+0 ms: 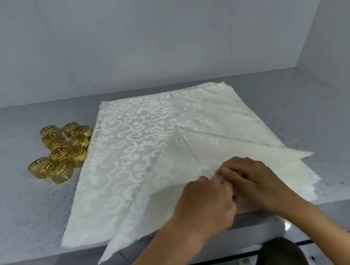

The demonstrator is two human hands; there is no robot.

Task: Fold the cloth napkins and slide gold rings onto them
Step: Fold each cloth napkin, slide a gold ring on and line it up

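Both hands, left (pixel 206 202) and right (pixel 252 179), seem to grip a fold of the napkin (pixel 135 142) at lower centre of the tabletop (pixel 12 211). Soft, limp cloth; pinch at creases. Rings (pixel 62 150) wait left of centre.

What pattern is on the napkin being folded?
Cream napkin with a white swirling scroll damask pattern, clearest in the head view.
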